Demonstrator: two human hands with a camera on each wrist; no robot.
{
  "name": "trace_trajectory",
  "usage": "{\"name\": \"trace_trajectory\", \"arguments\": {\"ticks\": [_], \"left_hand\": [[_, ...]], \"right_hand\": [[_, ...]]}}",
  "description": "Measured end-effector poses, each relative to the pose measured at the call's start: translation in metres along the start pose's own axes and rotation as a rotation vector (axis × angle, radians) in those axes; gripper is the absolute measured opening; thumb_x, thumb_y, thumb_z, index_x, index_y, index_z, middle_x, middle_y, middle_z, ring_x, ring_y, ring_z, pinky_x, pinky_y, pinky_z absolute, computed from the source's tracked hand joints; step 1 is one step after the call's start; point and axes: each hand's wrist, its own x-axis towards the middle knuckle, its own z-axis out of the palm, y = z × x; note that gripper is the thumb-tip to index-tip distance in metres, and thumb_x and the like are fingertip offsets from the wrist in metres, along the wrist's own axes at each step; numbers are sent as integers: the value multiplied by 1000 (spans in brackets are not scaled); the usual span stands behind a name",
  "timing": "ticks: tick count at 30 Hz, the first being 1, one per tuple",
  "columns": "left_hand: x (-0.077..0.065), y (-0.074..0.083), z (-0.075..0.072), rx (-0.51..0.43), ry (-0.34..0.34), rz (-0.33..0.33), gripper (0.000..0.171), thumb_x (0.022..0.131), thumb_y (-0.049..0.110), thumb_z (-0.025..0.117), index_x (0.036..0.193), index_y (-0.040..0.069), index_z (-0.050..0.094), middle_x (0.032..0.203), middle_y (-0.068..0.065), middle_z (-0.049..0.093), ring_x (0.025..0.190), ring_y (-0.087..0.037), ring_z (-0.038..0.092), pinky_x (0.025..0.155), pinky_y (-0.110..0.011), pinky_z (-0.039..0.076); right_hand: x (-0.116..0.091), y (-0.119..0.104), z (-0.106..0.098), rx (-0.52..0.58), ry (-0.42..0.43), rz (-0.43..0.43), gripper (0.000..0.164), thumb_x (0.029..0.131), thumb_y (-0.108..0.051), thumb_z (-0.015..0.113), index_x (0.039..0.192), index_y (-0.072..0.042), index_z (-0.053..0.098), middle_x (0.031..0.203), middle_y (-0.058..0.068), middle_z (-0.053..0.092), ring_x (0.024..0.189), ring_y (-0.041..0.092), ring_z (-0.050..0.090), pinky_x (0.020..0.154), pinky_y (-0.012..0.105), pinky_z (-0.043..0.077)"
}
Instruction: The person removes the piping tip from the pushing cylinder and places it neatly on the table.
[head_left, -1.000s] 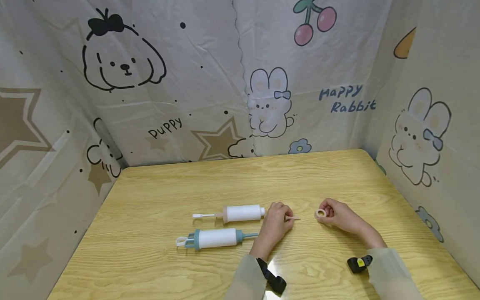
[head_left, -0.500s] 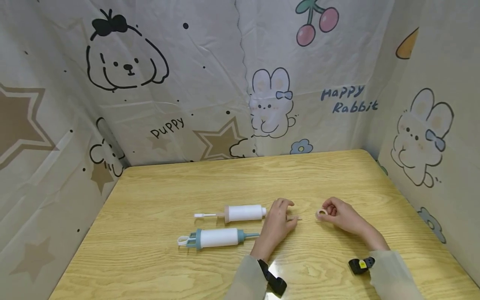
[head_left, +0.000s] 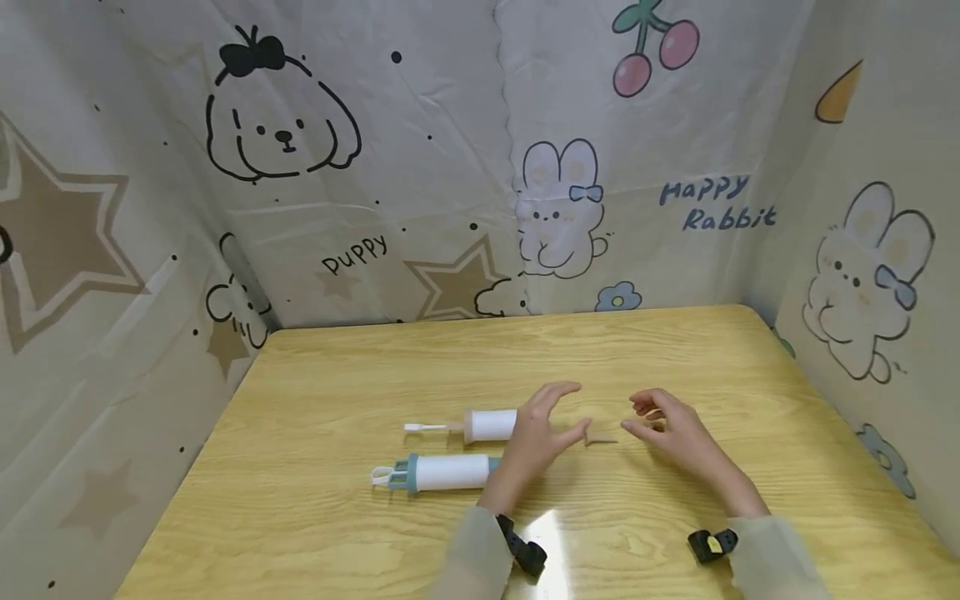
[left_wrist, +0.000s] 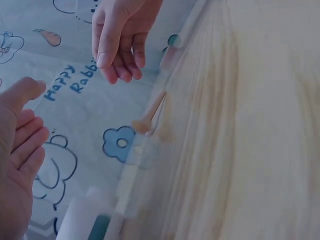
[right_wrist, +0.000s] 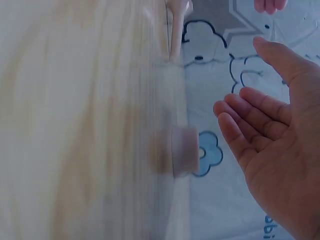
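My left hand (head_left: 534, 433) hovers with thumb and fingers spread apart, holding nothing. Just right of its thumb, a thin beige nozzle (head_left: 602, 439) with a flared end lies on the table. My right hand (head_left: 678, 432) is raised with relaxed fingers, also holding nothing. Below its fingers a short beige ring (right_wrist: 186, 150) stands on the table, mostly hidden by the hand in the head view. Left of my left hand lie two white syringe-like tubes: a beige-collared one (head_left: 492, 426) and a teal-ended one (head_left: 452, 472). My left hand and arm cover their right ends.
The wooden table (head_left: 315, 533) meets a printed cloth (head_left: 442, 100) behind and at both sides. Light glares on the table between the forearms. Each wrist carries a small black camera.
My left hand has let go of the beige nozzle and spread its fingers, drawing slightly left. My right hand has released the beige ring.
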Motion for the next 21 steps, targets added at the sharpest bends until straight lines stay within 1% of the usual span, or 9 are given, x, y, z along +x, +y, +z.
{"name": "trace_trajectory", "arguments": {"ticks": [2,6,11,15,18,21], "left_hand": [[-1,-2,-9,2,3,22,48,85,19,77,128,7,60,126,-9,65,118,-22,64,99,-30,55],[-7,-7,-29,-15,1,41,51,84,19,78,131,9,59,129,-8,64,121,-22,62,101,-31,54],[-18,-12,-57,-28,-5,36,55,83,19,79,132,9,58,131,-8,64,124,-22,61,104,-32,52],[-27,-17,-78,-8,-15,35,58,81,18,81,133,8,57,132,-9,62,125,-23,59,104,-36,52],[-36,-20,-93,10,-28,13,60,80,16,81,134,9,56,134,-8,61,125,-23,58,103,-38,53],[-46,-23,-108,40,-39,6,62,79,16,82,135,10,55,135,-8,60,126,-24,58,103,-39,52]], "right_hand": [[2,-7,6,15,-10,-23,45,91,-23,70,124,2,56,112,17,65,102,30,63,87,47,56],[7,-21,19,29,-31,-78,43,90,-21,71,123,3,57,111,17,66,101,30,64,88,48,56],[16,-39,38,49,-57,-150,40,89,-18,72,121,3,59,111,16,67,98,27,65,87,43,57],[21,-53,50,88,-86,-174,40,89,-20,72,120,2,60,111,15,67,98,25,65,85,40,58],[24,-63,61,112,-108,-194,39,89,-21,72,119,0,61,109,11,68,96,24,65,84,37,58],[27,-74,72,126,-121,-246,36,88,-19,74,116,0,62,105,9,68,94,23,66,83,34,59]]}}
